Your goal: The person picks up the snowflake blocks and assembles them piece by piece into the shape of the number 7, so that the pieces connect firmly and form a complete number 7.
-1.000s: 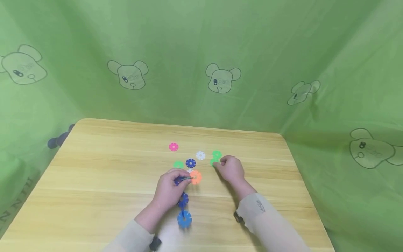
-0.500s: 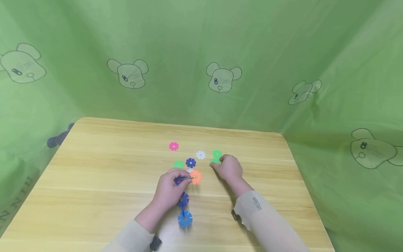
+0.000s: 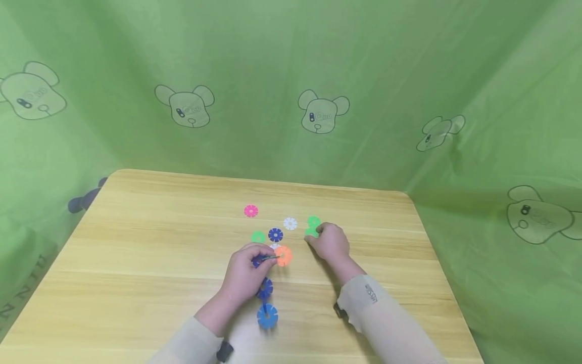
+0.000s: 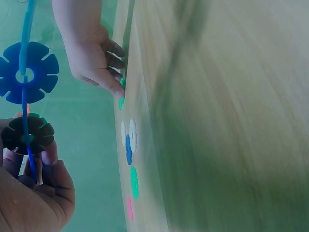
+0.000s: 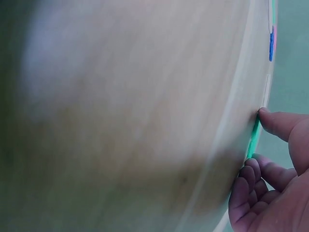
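Note:
My left hand (image 3: 247,268) grips a chain of interlocked slotted plastic discs above the table. An orange disc (image 3: 284,256) forms the chain's far end. Dark blue discs and a lighter blue disc (image 3: 267,316) trail toward the near side. The left wrist view shows a blue disc (image 4: 30,72) standing above the fingers; some of the chain is hidden by the hand. At the right, my right hand (image 3: 333,243) is down at the tabletop, thumb and index finger at opposite edges of a green disc (image 5: 253,137). Another green disc (image 3: 313,222) lies just behind it.
Loose discs lie flat on the wooden table (image 3: 159,242): pink (image 3: 251,211), white (image 3: 290,223), dark blue (image 3: 275,235), and green (image 3: 258,237). A second white disc (image 3: 275,247) is partly covered by the orange one. Green curtains (image 3: 254,50) surround the table's back and sides.
My right hand has shifted slightly left, and its thumb and index finger have spread around the near green disc. The left hand and its chain stay in place.

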`<control>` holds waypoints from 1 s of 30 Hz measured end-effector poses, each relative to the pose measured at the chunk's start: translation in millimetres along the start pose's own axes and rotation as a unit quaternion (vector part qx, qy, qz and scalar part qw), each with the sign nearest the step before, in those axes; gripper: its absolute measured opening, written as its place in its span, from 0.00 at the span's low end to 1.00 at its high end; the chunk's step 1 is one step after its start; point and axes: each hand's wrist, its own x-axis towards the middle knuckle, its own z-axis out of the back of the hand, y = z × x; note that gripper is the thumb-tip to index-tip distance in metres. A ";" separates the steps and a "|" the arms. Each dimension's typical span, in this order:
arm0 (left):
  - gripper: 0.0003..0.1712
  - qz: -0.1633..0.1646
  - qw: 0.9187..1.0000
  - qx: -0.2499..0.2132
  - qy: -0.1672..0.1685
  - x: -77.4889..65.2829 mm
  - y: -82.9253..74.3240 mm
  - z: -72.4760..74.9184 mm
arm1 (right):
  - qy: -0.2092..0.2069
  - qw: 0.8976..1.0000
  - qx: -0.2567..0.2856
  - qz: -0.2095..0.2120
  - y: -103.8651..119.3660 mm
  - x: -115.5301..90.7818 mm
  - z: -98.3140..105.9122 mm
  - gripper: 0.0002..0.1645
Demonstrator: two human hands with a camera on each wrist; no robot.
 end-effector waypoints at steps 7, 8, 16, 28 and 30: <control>0.05 -0.003 1.000 0.004 0.000 -0.8 -2.0 0.1 | -0.010 1.000 0.015 -0.003 -1.1 -1.3 0.0 0.32; 0.05 -0.004 1.000 0.005 0.000 -0.9 -2.3 0.1 | -0.011 1.000 0.015 -0.003 -1.2 -1.5 0.0 0.32; 0.04 -0.001 1.000 0.009 0.003 -1.2 -4.3 1.1 | -0.019 0.999 0.035 0.008 -3.0 -3.7 0.4 0.29; 0.05 -0.010 1.000 0.015 0.001 0.6 -1.0 0.3 | -0.010 0.990 0.129 0.052 -5.2 -14.6 7.8 0.15; 0.05 -0.013 1.000 0.016 -0.001 0.8 -0.8 0.3 | -0.008 0.987 0.149 0.063 -4.0 -17.6 10.8 0.15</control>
